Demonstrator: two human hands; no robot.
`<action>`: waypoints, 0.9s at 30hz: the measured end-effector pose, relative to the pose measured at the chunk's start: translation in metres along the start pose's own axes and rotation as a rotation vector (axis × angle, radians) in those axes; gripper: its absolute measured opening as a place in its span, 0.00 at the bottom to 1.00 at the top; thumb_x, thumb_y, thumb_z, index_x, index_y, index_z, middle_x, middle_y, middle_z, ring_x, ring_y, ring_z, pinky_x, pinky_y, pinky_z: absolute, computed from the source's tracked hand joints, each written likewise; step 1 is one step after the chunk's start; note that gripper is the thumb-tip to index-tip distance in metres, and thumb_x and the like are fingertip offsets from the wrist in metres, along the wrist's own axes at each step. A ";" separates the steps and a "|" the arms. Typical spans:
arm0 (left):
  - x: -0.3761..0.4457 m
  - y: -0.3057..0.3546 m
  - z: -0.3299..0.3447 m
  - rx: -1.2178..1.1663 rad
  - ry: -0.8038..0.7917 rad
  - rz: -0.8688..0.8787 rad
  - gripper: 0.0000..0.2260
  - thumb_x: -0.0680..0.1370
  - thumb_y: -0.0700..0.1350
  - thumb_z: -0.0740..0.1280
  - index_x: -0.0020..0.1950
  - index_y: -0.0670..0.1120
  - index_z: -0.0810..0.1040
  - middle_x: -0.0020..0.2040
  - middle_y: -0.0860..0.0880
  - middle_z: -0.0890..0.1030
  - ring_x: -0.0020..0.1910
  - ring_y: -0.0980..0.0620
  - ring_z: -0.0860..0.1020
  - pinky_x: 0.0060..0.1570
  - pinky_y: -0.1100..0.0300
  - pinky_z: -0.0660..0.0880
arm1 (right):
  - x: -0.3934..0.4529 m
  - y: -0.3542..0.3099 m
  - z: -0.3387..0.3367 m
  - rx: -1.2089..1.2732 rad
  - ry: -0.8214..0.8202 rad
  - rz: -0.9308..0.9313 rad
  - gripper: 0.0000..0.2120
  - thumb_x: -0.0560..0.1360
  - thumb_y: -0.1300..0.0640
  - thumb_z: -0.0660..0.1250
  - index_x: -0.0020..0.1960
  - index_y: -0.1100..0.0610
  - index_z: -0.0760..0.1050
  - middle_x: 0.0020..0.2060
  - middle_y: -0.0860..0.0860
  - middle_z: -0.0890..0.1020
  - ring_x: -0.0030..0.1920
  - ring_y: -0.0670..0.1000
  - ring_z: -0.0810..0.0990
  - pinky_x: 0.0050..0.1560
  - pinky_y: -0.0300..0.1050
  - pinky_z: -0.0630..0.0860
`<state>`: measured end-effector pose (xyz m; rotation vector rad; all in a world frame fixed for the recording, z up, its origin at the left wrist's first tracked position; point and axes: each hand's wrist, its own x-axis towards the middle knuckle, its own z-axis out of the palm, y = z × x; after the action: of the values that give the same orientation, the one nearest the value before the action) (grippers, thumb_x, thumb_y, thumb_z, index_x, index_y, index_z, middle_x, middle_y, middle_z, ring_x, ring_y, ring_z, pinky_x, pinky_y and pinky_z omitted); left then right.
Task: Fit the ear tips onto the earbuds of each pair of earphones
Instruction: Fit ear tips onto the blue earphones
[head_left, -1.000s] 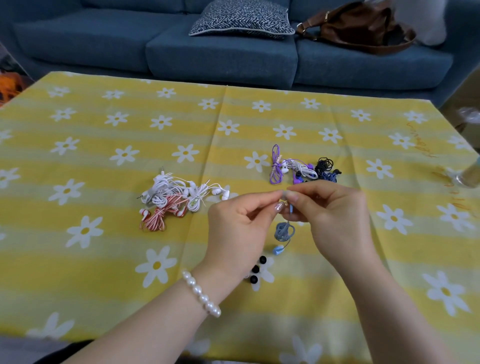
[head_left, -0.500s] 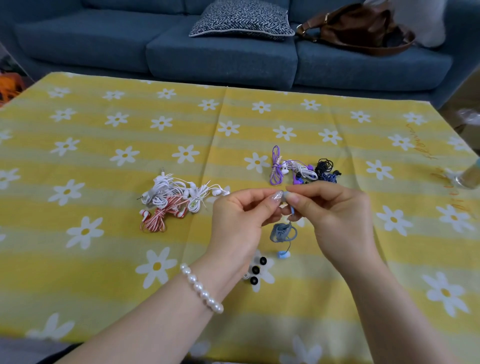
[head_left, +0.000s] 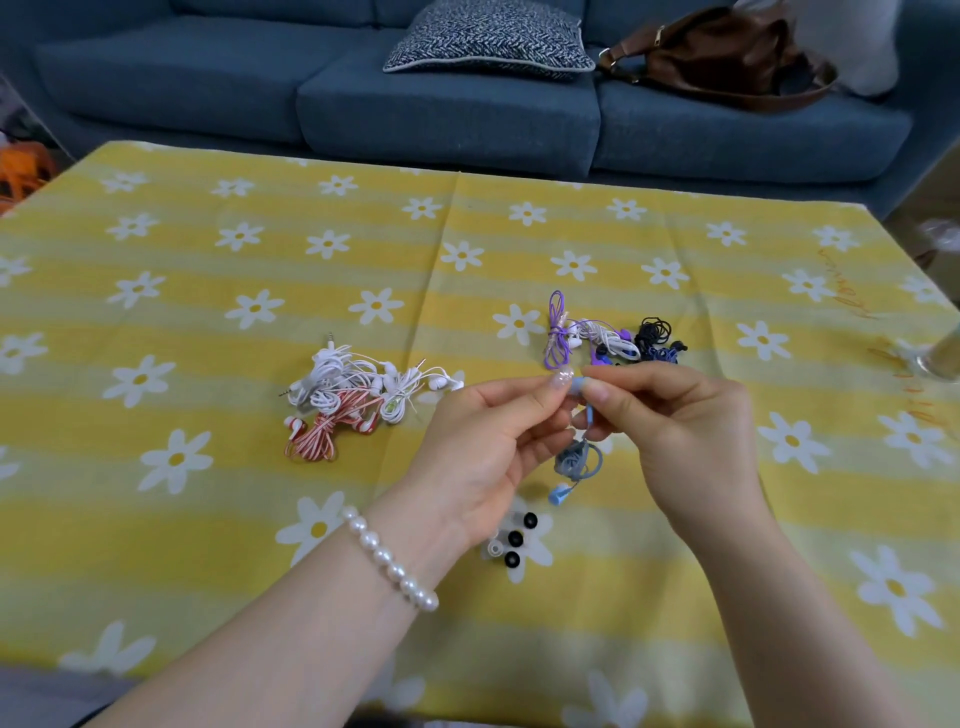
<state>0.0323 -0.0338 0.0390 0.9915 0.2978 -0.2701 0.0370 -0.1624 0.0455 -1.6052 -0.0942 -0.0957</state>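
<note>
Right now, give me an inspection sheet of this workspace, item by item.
Surface: yellow daisy tablecloth.
Job's things: blue earphones held up; loose ear tips beneath the hands.
Clutter: white and red earphone pile; purple and black earphone pile; glass at right edge.
Grippers: left hand and right hand pinch one blue earbud.
Cables: bundled, not spread.
Surroundings: blue sofa, cushion, brown bag.

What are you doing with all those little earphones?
A person is putting soft tips on earbuds. Both hands are raised above the yellow flowered tablecloth: the right hand pinches a blue earbud, and the left hand pinches at its end, where a tip would go. The rest of that blue earphone dangles below. Spare ear tips lie near the left wrist. A white and red pile and a purple and black pile sit on the cloth.
</note>
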 end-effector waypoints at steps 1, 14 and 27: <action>0.000 -0.001 0.000 0.025 0.005 0.028 0.04 0.70 0.37 0.69 0.37 0.42 0.82 0.29 0.50 0.80 0.28 0.58 0.78 0.32 0.67 0.77 | 0.000 0.000 0.000 -0.002 0.005 0.002 0.06 0.69 0.68 0.69 0.40 0.58 0.81 0.25 0.50 0.82 0.26 0.46 0.78 0.32 0.35 0.75; 0.000 -0.002 0.001 0.020 0.047 0.000 0.06 0.73 0.35 0.66 0.37 0.41 0.80 0.28 0.51 0.80 0.25 0.59 0.76 0.30 0.67 0.76 | -0.001 0.003 0.000 -0.021 -0.005 -0.098 0.10 0.66 0.71 0.71 0.37 0.56 0.81 0.31 0.46 0.82 0.28 0.46 0.79 0.35 0.36 0.76; 0.002 0.001 -0.002 -0.045 0.010 -0.027 0.07 0.75 0.40 0.65 0.43 0.39 0.81 0.31 0.49 0.81 0.28 0.57 0.77 0.32 0.65 0.77 | 0.000 0.003 -0.004 -0.044 0.032 -0.169 0.11 0.68 0.71 0.69 0.43 0.56 0.81 0.31 0.47 0.82 0.29 0.45 0.79 0.35 0.33 0.74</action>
<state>0.0342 -0.0317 0.0377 0.9452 0.3258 -0.2821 0.0374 -0.1661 0.0431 -1.6374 -0.2036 -0.2559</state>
